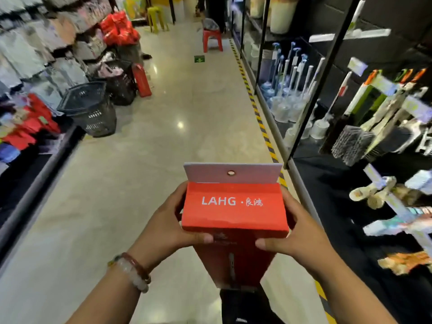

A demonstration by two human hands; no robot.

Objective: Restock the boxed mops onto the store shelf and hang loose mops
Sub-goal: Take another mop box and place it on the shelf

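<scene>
Polished aisle floor [187, 127] runs between stocked shelves. Both hands hold a red boxed mop [235, 209] upright at its top end, flap raised: left hand [173, 226] and right hand [301, 232], fingers clamped round its sides. Judging by this, it is being carried; next it must turn toward the dark shelf [350, 183] on the right.

The box [234, 208] is coloured red, with white letters printed on its top and a pale grey flap. The floor [163, 160] is beige and glossy. A yellow and black striped line [254, 108] is seen along the black shelf [350, 183]. Two baskets [91, 108] are black, the stool [211, 39] red.
</scene>
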